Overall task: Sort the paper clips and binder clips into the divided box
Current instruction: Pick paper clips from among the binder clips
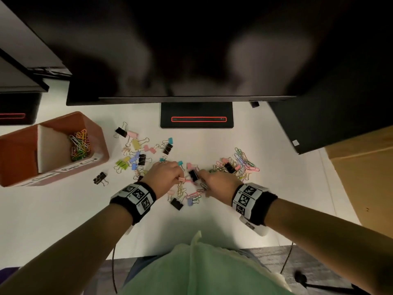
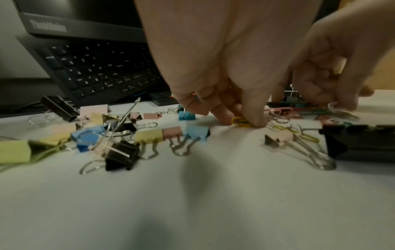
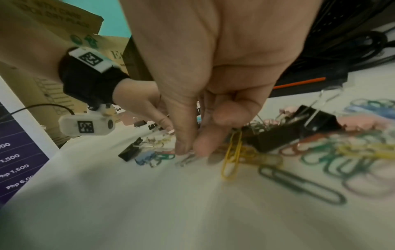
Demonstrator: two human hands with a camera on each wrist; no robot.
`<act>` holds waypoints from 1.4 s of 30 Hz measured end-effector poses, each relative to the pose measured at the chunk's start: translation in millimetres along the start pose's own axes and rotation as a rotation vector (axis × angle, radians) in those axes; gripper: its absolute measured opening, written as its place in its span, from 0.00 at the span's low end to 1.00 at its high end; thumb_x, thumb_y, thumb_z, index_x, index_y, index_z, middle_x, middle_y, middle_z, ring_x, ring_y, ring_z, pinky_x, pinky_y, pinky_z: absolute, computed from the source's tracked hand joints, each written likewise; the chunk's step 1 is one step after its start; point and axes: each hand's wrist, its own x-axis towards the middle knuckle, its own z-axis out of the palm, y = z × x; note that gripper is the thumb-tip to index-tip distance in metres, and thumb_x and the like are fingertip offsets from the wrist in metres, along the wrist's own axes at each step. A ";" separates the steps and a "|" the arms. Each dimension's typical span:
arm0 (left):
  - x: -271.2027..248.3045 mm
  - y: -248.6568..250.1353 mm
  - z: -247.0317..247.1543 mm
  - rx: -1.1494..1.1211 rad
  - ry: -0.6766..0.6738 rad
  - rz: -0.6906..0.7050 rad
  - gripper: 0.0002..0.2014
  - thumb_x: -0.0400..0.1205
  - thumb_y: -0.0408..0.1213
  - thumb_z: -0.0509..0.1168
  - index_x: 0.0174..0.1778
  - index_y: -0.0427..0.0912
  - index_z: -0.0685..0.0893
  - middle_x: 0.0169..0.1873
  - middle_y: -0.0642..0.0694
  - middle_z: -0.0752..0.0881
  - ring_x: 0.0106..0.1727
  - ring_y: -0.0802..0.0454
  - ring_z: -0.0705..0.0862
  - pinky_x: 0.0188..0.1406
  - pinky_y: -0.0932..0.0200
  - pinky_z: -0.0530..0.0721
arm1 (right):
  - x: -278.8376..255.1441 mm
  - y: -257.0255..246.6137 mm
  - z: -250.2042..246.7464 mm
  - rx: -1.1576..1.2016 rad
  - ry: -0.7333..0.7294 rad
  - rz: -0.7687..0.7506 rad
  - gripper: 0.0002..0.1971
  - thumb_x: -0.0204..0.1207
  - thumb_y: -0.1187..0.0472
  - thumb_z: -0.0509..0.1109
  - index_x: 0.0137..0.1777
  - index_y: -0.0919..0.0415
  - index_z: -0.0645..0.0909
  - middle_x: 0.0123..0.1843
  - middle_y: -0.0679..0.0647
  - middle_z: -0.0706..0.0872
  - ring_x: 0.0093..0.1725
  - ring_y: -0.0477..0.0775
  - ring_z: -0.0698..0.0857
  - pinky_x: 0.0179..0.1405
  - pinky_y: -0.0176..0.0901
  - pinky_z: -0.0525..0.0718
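An orange divided box (image 1: 100, 135) stands at the left, with coloured paper clips (image 1: 79, 145) in its right compartment. Loose binder clips (image 1: 138, 155) lie beside the box, and a pile of paper clips (image 1: 242, 163) lies to the right. Both hands meet at the middle of the white table. My left hand (image 1: 180, 179) pinches a yellow paper clip (image 2: 240, 121) against the table. My right hand (image 3: 190, 152) pinches a silvery paper clip (image 3: 185, 159), and a yellow paper clip (image 3: 232, 157) hangs from its curled fingers. A black binder clip (image 1: 193, 175) lies between the hands.
A monitor stand (image 1: 196, 116) and the dark screen above it close off the back. A keyboard (image 2: 96, 71) sits behind the binder clips. A cardboard box (image 1: 365, 171) stands at the right. A large black binder clip (image 1: 176, 203) lies near the front of the scatter.
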 end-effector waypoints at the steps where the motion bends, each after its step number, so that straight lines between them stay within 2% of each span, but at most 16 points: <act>1: 0.2 0.3 -0.2 -0.029 0.020 -0.020 0.07 0.78 0.38 0.67 0.51 0.43 0.84 0.48 0.48 0.84 0.50 0.49 0.81 0.54 0.53 0.77 | 2.2 1.1 3.3 0.030 0.009 0.027 0.26 0.75 0.62 0.69 0.71 0.60 0.65 0.53 0.62 0.86 0.49 0.63 0.86 0.40 0.49 0.82; 5: -1.2 -5.0 0.1 -0.197 0.085 -0.181 0.09 0.78 0.34 0.67 0.53 0.40 0.82 0.45 0.44 0.83 0.44 0.53 0.77 0.47 0.61 0.75 | 12.3 6.0 1.2 0.105 0.094 0.078 0.15 0.77 0.59 0.67 0.63 0.62 0.74 0.58 0.61 0.84 0.54 0.62 0.84 0.50 0.49 0.82; 8: -2.9 -10.4 0.2 -0.244 0.098 -0.247 0.06 0.78 0.34 0.67 0.48 0.37 0.83 0.45 0.42 0.82 0.45 0.50 0.78 0.49 0.56 0.79 | 17.8 7.6 -3.2 0.094 0.144 0.062 0.10 0.78 0.58 0.67 0.56 0.62 0.80 0.60 0.58 0.80 0.55 0.60 0.83 0.49 0.44 0.78; 10: -3.6 -11.6 -0.5 -0.248 0.097 -0.255 0.05 0.79 0.33 0.66 0.46 0.36 0.83 0.46 0.42 0.80 0.45 0.49 0.78 0.50 0.55 0.79 | 19.2 7.7 -3.2 0.100 0.158 0.049 0.10 0.77 0.58 0.68 0.53 0.63 0.83 0.62 0.57 0.77 0.56 0.61 0.82 0.51 0.45 0.79; 14: -10.4 -16.8 -4.2 -0.258 0.165 -0.239 0.04 0.79 0.33 0.66 0.45 0.36 0.82 0.45 0.46 0.76 0.45 0.51 0.77 0.47 0.60 0.75 | 18.5 8.1 0.5 0.051 0.190 0.010 0.07 0.78 0.59 0.66 0.49 0.61 0.83 0.55 0.57 0.80 0.55 0.59 0.81 0.51 0.52 0.84; 16: -17.5 -18.9 -9.1 -0.268 0.207 -0.222 0.04 0.78 0.33 0.66 0.46 0.37 0.82 0.43 0.46 0.78 0.43 0.50 0.78 0.44 0.58 0.77 | 17.7 8.5 2.1 0.035 0.189 0.002 0.05 0.78 0.60 0.65 0.47 0.59 0.82 0.52 0.56 0.81 0.54 0.59 0.81 0.49 0.53 0.85; 18: -23.2 -18.0 -13.2 -0.283 0.222 -0.202 0.04 0.78 0.33 0.67 0.47 0.38 0.82 0.41 0.45 0.80 0.42 0.49 0.79 0.43 0.57 0.79 | 16.7 8.5 2.8 0.025 0.190 -0.001 0.04 0.77 0.62 0.64 0.47 0.57 0.80 0.50 0.56 0.83 0.52 0.59 0.81 0.47 0.54 0.85; 22: -23.5 -5.4 -14.4 -0.306 0.177 -0.205 0.11 0.77 0.36 0.69 0.55 0.43 0.81 0.40 0.48 0.81 0.41 0.52 0.79 0.44 0.61 0.79 | 17.1 7.1 0.8 0.030 0.166 0.009 0.10 0.77 0.64 0.63 0.57 0.57 0.79 0.53 0.57 0.84 0.53 0.59 0.82 0.49 0.53 0.85; 25: -10.6 5.7 -9.6 -0.300 0.171 -0.208 0.14 0.78 0.39 0.68 0.59 0.44 0.81 0.42 0.48 0.81 0.42 0.53 0.80 0.48 0.58 0.82 | 18.9 6.8 -1.3 0.024 0.149 0.016 0.08 0.78 0.63 0.63 0.52 0.59 0.82 0.53 0.57 0.83 0.53 0.59 0.82 0.51 0.53 0.85; 27: -0.3 10.3 -5.6 -0.261 0.165 -0.215 0.12 0.79 0.39 0.67 0.58 0.42 0.82 0.43 0.50 0.78 0.42 0.53 0.78 0.49 0.57 0.81 | 19.5 7.4 -1.4 0.011 0.136 0.018 0.07 0.78 0.65 0.63 0.50 0.60 0.83 0.52 0.58 0.82 0.52 0.60 0.82 0.50 0.50 0.83; 30: 9.7 10.7 -2.6 -0.232 0.174 -0.251 0.09 0.79 0.38 0.66 0.52 0.39 0.85 0.45 0.46 0.79 0.45 0.50 0.80 0.49 0.57 0.80 | 20.1 9.7 -2.2 0.029 0.107 0.014 0.07 0.78 0.67 0.63 0.51 0.62 0.83 0.54 0.59 0.80 0.51 0.61 0.82 0.47 0.46 0.80; 34: 11.7 4.7 -1.9 -0.281 0.161 -0.288 0.09 0.78 0.36 0.67 0.51 0.37 0.85 0.45 0.47 0.75 0.45 0.50 0.79 0.53 0.56 0.80 | 21.3 10.7 -8.1 0.106 0.131 -0.009 0.07 0.78 0.66 0.64 0.51 0.63 0.83 0.54 0.58 0.80 0.52 0.61 0.83 0.53 0.51 0.82; 39: 5.4 -3.7 -3.9 -0.329 0.189 -0.296 0.08 0.79 0.35 0.66 0.50 0.38 0.86 0.46 0.41 0.83 0.47 0.46 0.82 0.50 0.58 0.78 | 27.7 -3.1 -14.2 0.167 0.187 -0.042 0.08 0.77 0.66 0.66 0.54 0.65 0.83 0.62 0.59 0.76 0.55 0.60 0.82 0.58 0.47 0.81; 42: 1.6 -8.1 -6.5 -0.332 0.199 -0.288 0.08 0.79 0.33 0.65 0.51 0.38 0.86 0.46 0.40 0.85 0.48 0.46 0.82 0.51 0.55 0.80 | 37.6 -11.3 -10.9 0.151 0.180 -0.037 0.07 0.76 0.68 0.66 0.51 0.65 0.84 0.60 0.60 0.77 0.53 0.62 0.82 0.57 0.50 0.82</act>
